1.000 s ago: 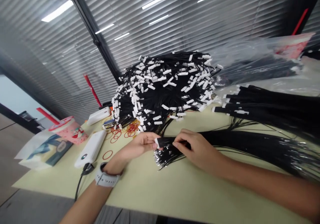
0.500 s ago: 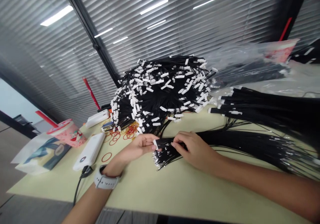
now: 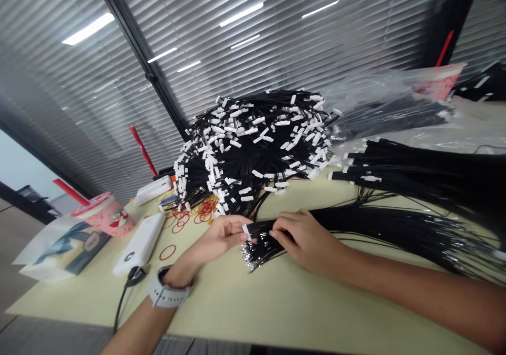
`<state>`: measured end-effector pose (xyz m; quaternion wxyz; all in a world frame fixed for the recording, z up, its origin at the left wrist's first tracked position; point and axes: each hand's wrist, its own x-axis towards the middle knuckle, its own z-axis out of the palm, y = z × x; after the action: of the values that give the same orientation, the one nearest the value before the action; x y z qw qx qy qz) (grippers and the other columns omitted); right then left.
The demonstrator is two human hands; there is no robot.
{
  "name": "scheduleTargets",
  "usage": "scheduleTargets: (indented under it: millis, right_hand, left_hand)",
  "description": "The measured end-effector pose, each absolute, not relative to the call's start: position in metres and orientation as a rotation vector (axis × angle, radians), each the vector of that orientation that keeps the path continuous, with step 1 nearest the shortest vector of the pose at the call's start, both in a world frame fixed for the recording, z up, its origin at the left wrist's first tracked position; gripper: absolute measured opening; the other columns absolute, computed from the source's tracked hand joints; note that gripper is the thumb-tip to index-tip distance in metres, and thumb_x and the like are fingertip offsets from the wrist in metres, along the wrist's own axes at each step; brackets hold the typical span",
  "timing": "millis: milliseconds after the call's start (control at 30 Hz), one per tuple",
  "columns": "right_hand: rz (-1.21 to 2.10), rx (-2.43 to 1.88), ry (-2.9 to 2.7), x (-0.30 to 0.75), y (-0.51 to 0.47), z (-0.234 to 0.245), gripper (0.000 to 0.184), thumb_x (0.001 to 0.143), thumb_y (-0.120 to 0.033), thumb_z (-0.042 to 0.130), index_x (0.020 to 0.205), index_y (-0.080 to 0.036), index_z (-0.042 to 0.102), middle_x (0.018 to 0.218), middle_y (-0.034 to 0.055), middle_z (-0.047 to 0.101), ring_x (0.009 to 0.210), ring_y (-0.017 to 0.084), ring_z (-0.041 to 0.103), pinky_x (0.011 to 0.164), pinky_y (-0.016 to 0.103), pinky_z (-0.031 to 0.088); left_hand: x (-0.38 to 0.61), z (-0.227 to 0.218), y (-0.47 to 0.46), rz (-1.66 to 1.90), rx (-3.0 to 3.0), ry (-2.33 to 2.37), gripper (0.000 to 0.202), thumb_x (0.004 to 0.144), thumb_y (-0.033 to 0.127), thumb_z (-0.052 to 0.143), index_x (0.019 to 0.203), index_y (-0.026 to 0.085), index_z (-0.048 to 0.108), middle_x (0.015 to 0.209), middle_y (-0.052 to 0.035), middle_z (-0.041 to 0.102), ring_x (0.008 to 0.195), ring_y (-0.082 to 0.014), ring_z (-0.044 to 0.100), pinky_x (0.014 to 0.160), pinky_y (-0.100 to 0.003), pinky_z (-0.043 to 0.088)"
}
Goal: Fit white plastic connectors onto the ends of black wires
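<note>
My left hand (image 3: 223, 237) pinches a white connector (image 3: 246, 232) at the end of a flat row of black wires (image 3: 261, 229). A short way to the right, my right hand (image 3: 304, 237) has its fingers closed on the same wires. Beneath both hands lies a bundle of black wires (image 3: 356, 220) with shiny metal tips (image 3: 250, 255) at its left end. The bundle stretches rightward along the table. My right fingertips are partly hidden by the curl of the hand.
Behind stands a large heap of black cables with white connectors (image 3: 256, 149). More cables (image 3: 427, 170) and a plastic bag (image 3: 367, 96) lie at right. To the left are rubber bands (image 3: 182, 223), a white power bank (image 3: 139, 243), a pink cup (image 3: 108, 215) and a tissue pack (image 3: 69, 249).
The camera view has shifted slightly. Both hands keep their hold on the wires in nearly the same spot, and nothing has been let go.
</note>
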<state>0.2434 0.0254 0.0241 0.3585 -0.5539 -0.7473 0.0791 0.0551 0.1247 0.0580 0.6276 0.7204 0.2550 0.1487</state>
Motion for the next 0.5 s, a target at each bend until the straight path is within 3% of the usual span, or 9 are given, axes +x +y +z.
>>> scheduleTargets:
  millis: [500]
  right_hand:
    - [0.06, -1.292, -1.859, 0.247, 0.0203, 0.0289, 0.018, 0.092, -0.018, 0.036, 0.081, -0.018, 0.05, 0.076, 0.0004, 0.056, 0.069, 0.013, 0.049, 0.069, 0.028, 0.033]
  left_hand:
    - [0.0635, 0.0569, 0.1202, 0.379, 1.678, 0.624, 0.015, 0.076, 0.018, 0.065, 0.09, 0.011, 0.063, 0.077, -0.0057, 0.07, 0.071, -0.0127, 0.063, 0.069, -0.023, 0.046]
